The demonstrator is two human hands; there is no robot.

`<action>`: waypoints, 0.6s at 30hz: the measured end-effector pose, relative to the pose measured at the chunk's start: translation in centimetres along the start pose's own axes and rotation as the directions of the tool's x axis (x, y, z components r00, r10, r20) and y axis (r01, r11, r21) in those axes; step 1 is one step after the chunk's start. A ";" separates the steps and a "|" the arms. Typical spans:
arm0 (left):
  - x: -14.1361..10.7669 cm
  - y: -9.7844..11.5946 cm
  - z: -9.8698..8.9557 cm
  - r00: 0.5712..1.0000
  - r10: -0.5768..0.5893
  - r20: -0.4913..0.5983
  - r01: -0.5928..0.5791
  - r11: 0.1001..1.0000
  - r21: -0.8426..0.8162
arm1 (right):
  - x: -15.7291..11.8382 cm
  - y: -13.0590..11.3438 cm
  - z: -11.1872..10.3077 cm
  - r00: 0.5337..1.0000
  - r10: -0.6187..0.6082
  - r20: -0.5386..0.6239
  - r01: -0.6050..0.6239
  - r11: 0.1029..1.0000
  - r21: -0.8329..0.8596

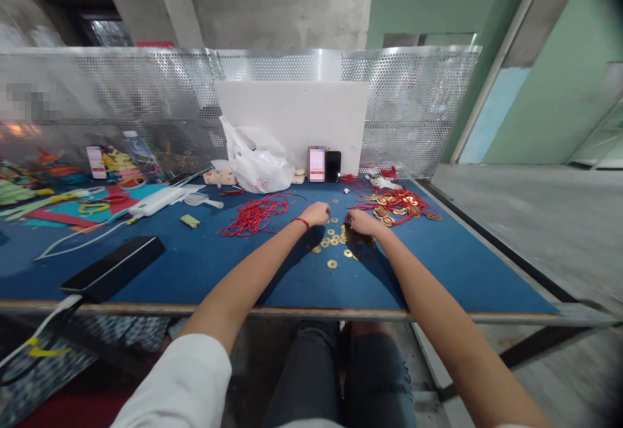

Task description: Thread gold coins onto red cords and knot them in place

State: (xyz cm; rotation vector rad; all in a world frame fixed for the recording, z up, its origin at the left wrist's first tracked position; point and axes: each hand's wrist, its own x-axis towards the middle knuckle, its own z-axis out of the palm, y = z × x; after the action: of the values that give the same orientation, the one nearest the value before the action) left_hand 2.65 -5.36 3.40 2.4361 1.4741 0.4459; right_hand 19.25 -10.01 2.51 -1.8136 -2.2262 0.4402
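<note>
My left hand (318, 214), with a red cord bracelet at the wrist, hovers over the far left side of a scatter of gold coins with holes (332, 264). Its fingers are curled together, and whatever they pinch is too small to make out. On the other side of the scatter my right hand (361, 222) is also curled, fingertips down by the coins; its grip is not clear. A loose heap of red cord (256, 214) lies to the left of my left hand. Beyond my right hand is a pile of coins strung on red cord (402, 204).
A white plastic bag (260, 162) and a propped-up phone (317, 165) stand at the back against a white board (296, 113). To the left lie a black box (114, 267), a white power strip (158, 202) with cables, and coloured paper (68, 207).
</note>
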 end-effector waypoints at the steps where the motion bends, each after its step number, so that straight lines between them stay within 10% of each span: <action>1: -0.1 0.0 0.3 1.000 0.010 0.030 -0.010 1.000 0.004 | 0.0 -0.3 0.1 0.997 -0.046 0.069 0.042 0.998 0.054; 6: -0.5 0.2 0.7 0.970 0.136 0.202 -0.110 0.985 -0.132 | -0.1 -0.7 0.1 0.974 -0.183 0.130 0.154 0.966 0.207; 10: -0.1 0.0 0.4 0.998 0.063 0.006 -0.062 0.991 -0.120 | -0.3 -0.4 -0.2 0.997 -0.034 -0.074 0.033 0.999 -0.014; 18: -0.6 0.8 0.5 0.974 0.019 0.227 0.028 0.980 -0.198 | -1.1 -1.1 -0.9 0.957 -0.192 0.217 0.154 0.971 0.180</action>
State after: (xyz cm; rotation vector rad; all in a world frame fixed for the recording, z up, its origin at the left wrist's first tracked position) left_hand 3.19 -6.24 3.18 2.2409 1.2742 0.2865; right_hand 18.79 -11.20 3.72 -1.5375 -2.3964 0.8098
